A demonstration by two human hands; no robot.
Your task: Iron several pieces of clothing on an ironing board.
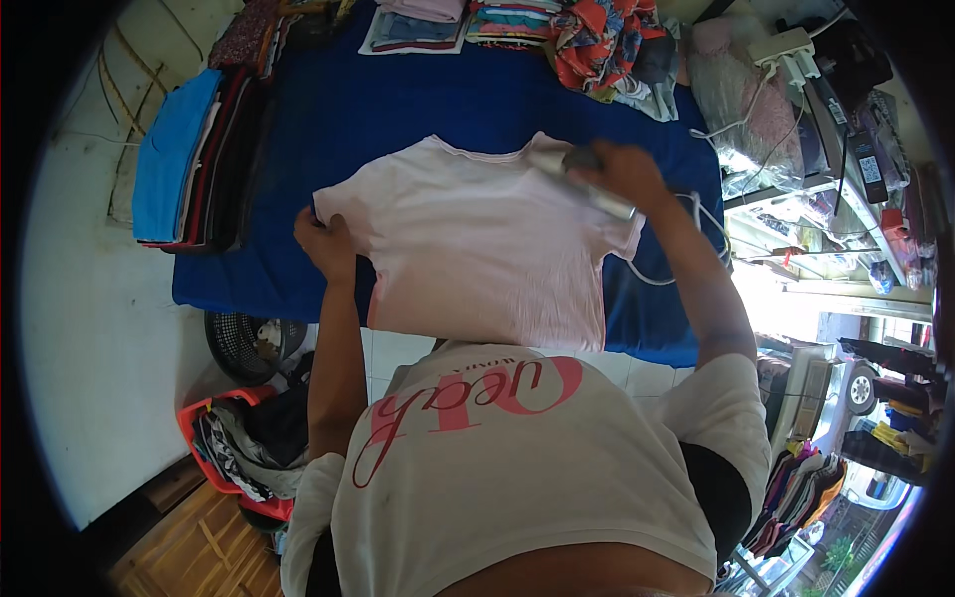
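Observation:
A pale pink T-shirt lies spread on the blue cloth of the table, its neckline at the far side and its lower part at the near edge. My left hand pinches the end of its left sleeve. In my right hand is a clothes iron, blurred by motion, over the shirt's upper right shoulder. A white cord curves across the cloth beside the right sleeve.
Folded clothes are stacked at the left edge. More folded garments and a crumpled red patterned cloth lie at the back. A power strip sits at the right. Below left are a black basket and a red laundry basket.

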